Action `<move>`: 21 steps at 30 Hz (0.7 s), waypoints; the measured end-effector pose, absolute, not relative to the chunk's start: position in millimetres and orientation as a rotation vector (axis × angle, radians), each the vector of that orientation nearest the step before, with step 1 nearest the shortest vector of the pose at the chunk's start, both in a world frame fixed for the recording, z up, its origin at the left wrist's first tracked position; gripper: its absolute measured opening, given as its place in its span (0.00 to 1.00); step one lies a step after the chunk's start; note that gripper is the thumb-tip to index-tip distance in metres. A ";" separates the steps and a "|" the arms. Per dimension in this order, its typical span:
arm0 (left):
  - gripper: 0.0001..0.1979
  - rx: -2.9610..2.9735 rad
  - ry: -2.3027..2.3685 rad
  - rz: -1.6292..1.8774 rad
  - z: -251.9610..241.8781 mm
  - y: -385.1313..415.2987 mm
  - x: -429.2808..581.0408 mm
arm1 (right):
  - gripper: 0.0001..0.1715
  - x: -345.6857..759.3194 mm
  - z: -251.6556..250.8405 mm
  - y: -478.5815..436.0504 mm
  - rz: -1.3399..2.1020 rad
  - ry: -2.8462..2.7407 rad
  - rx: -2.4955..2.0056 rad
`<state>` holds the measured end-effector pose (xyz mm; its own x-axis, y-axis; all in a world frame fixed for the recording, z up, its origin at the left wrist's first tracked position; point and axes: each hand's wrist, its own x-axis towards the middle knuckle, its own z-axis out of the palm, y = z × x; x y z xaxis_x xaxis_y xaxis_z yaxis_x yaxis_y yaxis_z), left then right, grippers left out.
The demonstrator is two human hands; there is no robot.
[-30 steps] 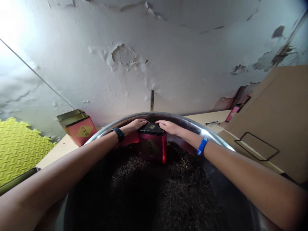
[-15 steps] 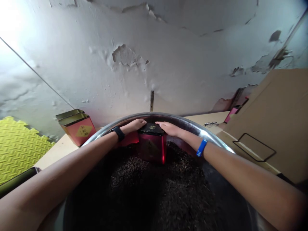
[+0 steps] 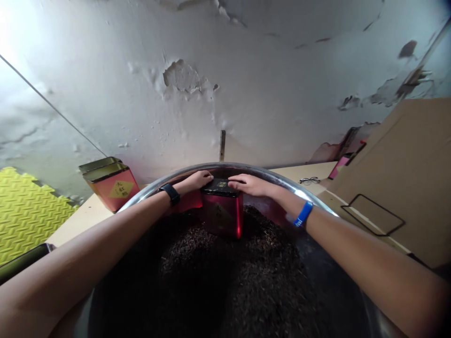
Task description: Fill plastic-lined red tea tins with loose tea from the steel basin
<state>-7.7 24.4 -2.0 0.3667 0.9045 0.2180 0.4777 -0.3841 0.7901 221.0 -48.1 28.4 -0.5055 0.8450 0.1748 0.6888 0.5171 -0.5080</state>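
A red tin [image 3: 221, 216] with a black lid [image 3: 220, 186] and gold characters stands upright on a heap of dark dried leaves [image 3: 268, 277]. The leaves lie inside a big round metal tub [image 3: 299, 193]. With curled fingers, my left hand [image 3: 198, 181] grips the tin at the lid's left edge; a black band is on that wrist. My right hand [image 3: 249, 184] lies at the lid's right edge, fingers stretched out and touching it. A blue band circles the right wrist. The lower left side of the tin is in deep shadow.
At left, uncovered red tins [image 3: 116, 188] stand on a pale table [image 3: 82, 218] beside a yellow foam mat [image 3: 31, 211]. Right of the tub are a cardboard box [image 3: 408, 173], glasses [image 3: 310, 180] and another pink-red tin [image 3: 340, 165]. A peeling wall [image 3: 246, 94] rises behind.
My right hand has shifted slightly right, its fingers now more spread on the lid. My left hand stays at the left edge. The tin has barely moved.
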 end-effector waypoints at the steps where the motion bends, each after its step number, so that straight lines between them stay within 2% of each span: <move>1: 0.10 2.044 1.207 0.865 -1.1 23.3 -7.3 | 0.37 222.3 29.2 -50.2 0.569 -2.404 -1.268; 3: 0.11 2.139 1.241 0.824 1.0 20.5 -6.6 | 0.51 222.7 27.9 -54.1 0.595 -2.453 -1.292; 5: 0.12 2.136 1.223 0.778 2.4 17.1 -6.9 | 0.56 220.1 23.3 -57.2 0.578 -2.422 -1.324; 10: 0.12 2.051 1.108 0.647 8.0 6.7 -9.1 | 0.50 207.6 16.2 -62.4 0.426 -2.306 -1.355; 14: 0.10 2.194 1.164 0.693 48.3 6.3 8.7 | 0.42 211.9 41.1 -58.4 0.313 -2.196 -1.275; 16: 0.09 2.362 1.333 0.788 87.7 5.6 30.8 | 0.37 225.3 68.8 -53.3 0.258 -2.099 -1.228; 18: 0.13 2.535 1.378 1.102 130.7 0.5 64.3 | 0.33 247.8 101.9 -49.8 0.158 -2.009 -1.147; 21: 0.17 2.707 1.049 1.483 173.5 -15.1 138.0 | 0.32 299.5 141.8 -52.9 -0.045 -1.857 -1.059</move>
<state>138.0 -15.1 173.5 0.3814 0.4789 0.7907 0.5865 -0.7865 0.1934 299.5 -52.9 141.8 -0.1601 0.6437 0.7483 0.6790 0.6221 -0.3899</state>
